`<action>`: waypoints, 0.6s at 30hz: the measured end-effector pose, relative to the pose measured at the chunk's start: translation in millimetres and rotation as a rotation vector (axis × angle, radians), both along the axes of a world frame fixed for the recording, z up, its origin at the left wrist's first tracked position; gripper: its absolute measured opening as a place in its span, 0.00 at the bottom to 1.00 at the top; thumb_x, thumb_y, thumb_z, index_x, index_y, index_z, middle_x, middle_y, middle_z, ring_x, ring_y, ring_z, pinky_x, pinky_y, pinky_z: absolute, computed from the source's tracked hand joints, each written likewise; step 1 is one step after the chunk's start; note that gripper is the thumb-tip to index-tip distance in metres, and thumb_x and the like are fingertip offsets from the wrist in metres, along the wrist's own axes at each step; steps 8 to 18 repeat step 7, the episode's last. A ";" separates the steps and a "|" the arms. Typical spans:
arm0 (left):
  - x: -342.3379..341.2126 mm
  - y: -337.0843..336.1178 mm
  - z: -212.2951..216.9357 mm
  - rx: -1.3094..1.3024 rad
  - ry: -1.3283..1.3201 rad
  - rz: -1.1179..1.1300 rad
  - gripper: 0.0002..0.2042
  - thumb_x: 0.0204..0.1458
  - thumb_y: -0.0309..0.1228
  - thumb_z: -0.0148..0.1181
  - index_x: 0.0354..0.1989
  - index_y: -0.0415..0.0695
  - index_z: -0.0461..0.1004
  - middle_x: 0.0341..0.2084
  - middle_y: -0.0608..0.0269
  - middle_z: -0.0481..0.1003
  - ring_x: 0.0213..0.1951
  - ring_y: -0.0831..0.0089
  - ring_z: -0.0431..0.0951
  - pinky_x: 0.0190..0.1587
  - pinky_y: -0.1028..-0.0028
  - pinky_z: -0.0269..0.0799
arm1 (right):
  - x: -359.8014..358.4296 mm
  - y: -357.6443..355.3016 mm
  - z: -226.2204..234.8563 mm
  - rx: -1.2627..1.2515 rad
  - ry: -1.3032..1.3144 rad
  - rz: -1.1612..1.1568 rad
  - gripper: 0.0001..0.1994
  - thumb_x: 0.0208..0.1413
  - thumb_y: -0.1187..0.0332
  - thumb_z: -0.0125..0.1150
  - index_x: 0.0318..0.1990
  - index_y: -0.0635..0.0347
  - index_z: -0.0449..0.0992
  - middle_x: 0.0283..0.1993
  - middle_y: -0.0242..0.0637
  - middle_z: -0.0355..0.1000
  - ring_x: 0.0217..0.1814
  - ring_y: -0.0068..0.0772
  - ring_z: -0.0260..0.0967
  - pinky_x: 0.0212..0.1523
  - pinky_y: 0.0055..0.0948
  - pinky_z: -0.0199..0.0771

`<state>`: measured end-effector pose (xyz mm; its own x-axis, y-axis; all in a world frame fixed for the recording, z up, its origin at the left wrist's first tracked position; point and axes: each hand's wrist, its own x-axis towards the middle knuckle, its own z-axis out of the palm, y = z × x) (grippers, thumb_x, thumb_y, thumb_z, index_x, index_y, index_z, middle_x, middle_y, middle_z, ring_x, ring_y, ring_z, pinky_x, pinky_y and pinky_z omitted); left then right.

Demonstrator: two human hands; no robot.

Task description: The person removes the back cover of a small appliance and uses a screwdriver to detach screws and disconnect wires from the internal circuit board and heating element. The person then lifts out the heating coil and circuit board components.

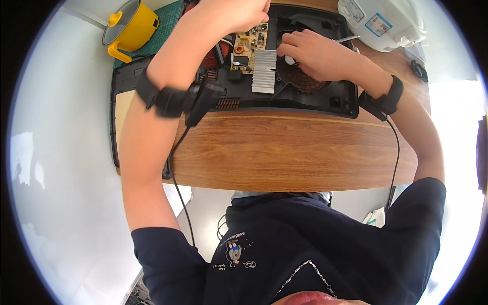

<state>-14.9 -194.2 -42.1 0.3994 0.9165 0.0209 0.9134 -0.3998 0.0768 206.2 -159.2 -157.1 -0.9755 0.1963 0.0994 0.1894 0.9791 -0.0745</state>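
Observation:
An opened black appliance base [335,96] lies on the wooden table [284,152]. Inside it are a tan circuit board [250,43], a ribbed aluminium heat sink [264,71] and a round black fan grille [305,81]. My left hand [244,15] hovers over the circuit board at the top edge with its fingers curled; what it holds is hidden. My right hand [312,51] rests over the fan, fingertips pinched on a small white part [290,60]. A thin metal rod [348,38] sticks out behind that hand. Both wrists wear black bands with cables.
A yellow pot with a lid [129,28] stands on a green mat [170,20] at the back left. A white cooker [381,20] sits at the back right. A black panel [119,86] lies at the table's left end. White floor surrounds the table.

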 end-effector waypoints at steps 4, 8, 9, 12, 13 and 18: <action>24.6 54.1 -26.7 -0.101 0.359 0.101 0.07 0.49 0.26 0.68 0.33 0.36 0.84 0.35 0.43 0.82 0.42 0.48 0.83 0.40 0.54 0.80 | 21.8 2.3 12.2 -0.073 0.051 -0.018 0.15 0.59 0.67 0.65 0.52 0.57 0.76 0.47 0.38 0.71 0.55 0.42 0.71 0.56 0.40 0.70; 32.2 59.9 -27.4 -0.186 0.468 0.240 0.07 0.46 0.23 0.68 0.34 0.37 0.85 0.38 0.43 0.83 0.43 0.50 0.84 0.41 0.55 0.81 | 14.8 2.0 23.7 -0.106 0.073 -0.050 0.14 0.63 0.62 0.64 0.51 0.58 0.79 0.47 0.39 0.72 0.55 0.45 0.71 0.58 0.40 0.70; 32.2 59.9 -27.4 -0.186 0.468 0.240 0.07 0.46 0.23 0.68 0.34 0.37 0.85 0.38 0.43 0.83 0.43 0.50 0.84 0.41 0.55 0.81 | 14.8 2.0 23.7 -0.106 0.073 -0.050 0.14 0.63 0.62 0.64 0.51 0.58 0.79 0.47 0.39 0.72 0.55 0.45 0.71 0.58 0.40 0.70; 32.2 59.9 -27.4 -0.186 0.468 0.240 0.07 0.46 0.23 0.68 0.34 0.37 0.85 0.38 0.43 0.83 0.43 0.50 0.84 0.41 0.55 0.81 | 14.8 2.0 23.7 -0.106 0.073 -0.050 0.14 0.63 0.62 0.64 0.51 0.58 0.79 0.47 0.39 0.72 0.55 0.45 0.71 0.58 0.40 0.70; 32.2 59.9 -27.4 -0.186 0.468 0.240 0.07 0.46 0.23 0.68 0.34 0.37 0.85 0.38 0.43 0.83 0.43 0.50 0.84 0.41 0.55 0.81 | 14.8 2.0 23.7 -0.106 0.073 -0.050 0.14 0.63 0.62 0.64 0.51 0.58 0.79 0.47 0.39 0.72 0.55 0.45 0.71 0.58 0.40 0.70; 32.2 59.9 -27.4 -0.186 0.468 0.240 0.07 0.46 0.23 0.68 0.34 0.37 0.85 0.38 0.43 0.83 0.43 0.50 0.84 0.41 0.55 0.81 | 14.8 2.0 23.7 -0.106 0.073 -0.050 0.14 0.63 0.62 0.64 0.51 0.58 0.79 0.47 0.39 0.72 0.55 0.45 0.71 0.58 0.40 0.70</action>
